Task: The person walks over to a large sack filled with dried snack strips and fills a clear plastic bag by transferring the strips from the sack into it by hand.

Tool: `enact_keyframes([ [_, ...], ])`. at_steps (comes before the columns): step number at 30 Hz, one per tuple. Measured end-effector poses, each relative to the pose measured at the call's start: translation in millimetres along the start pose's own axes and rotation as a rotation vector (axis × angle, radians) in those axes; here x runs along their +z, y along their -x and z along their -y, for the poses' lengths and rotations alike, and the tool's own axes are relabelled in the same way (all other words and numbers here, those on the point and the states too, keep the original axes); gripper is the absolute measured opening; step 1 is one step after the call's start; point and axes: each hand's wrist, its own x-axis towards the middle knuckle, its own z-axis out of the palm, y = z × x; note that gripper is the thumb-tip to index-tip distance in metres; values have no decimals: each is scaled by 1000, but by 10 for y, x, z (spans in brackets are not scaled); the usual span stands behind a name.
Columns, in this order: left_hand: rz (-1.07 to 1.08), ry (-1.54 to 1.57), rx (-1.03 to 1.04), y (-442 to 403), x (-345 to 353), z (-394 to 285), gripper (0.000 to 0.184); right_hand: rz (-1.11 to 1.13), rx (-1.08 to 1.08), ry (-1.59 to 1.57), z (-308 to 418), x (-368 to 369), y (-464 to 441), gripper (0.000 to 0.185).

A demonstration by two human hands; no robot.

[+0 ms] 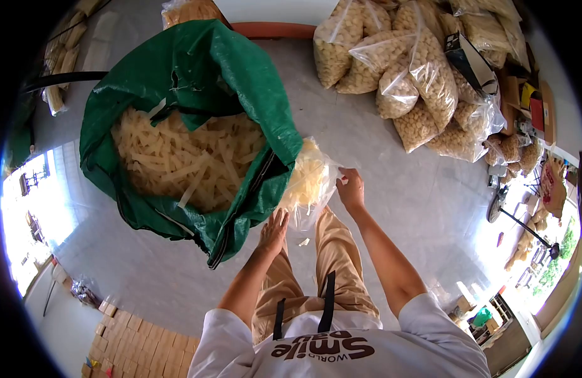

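Observation:
A clear plastic bag (307, 183) with pale yellow, flat strips inside is in front of my legs, against the right side of a large green sack (247, 69). My right hand (350, 189) pinches the bag's right edge between thumb and fingers. At the bag's lower left, my left hand (275, 230) has its fingers on the plastic, close to the sack's rim; its thumb is partly hidden. The sack's mouth gapes wide, and a heap of the same kind of pale strips (184, 160) fills it.
Several clear bags of tan pieces (423, 75) are piled on the floor at the upper right. A pedestal fan (497, 206) stands at the far right. Stacked brown blocks or boxes (136, 343) lie at the lower left. A small pale scrap (304, 242) is on the floor.

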Motion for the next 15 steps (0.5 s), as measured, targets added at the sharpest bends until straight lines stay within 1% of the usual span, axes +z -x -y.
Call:
enact_keyframes([
  [1,4,1,3,-1,-2,-17,56,12,-76,41,-29,-4,19,34],
  [2,3,1,3,-1,-1,-44,56,12,-77,41,-52,1,53,34],
  [4,-22,-47,66,15,31,-99,49,35,-179,15,-41,-2,155,38],
  [5,-23,-49,64,34,40,-123,49,36,-180,12,-37,-26,216,38],
  [7,-55,9,107,84,75,-152,48,32,-262,87,-10,-101,371,38],
  [8,-89,23,131,117,85,-159,45,27,-260,83,10,-144,464,38],
  [10,-63,-1,126,146,95,-145,46,52,-188,29,-4,-226,663,37],
  [11,-38,-17,117,146,101,-131,46,40,-191,27,-23,-269,761,37],
  [13,-10,6,123,189,67,-151,46,99,-39,-110,-127,-360,996,37],
  [14,9,18,122,193,61,-153,47,75,-31,-113,-187,-396,1103,37],
  [15,30,26,127,178,41,-142,48,29,130,-154,-247,-426,1210,37],
])
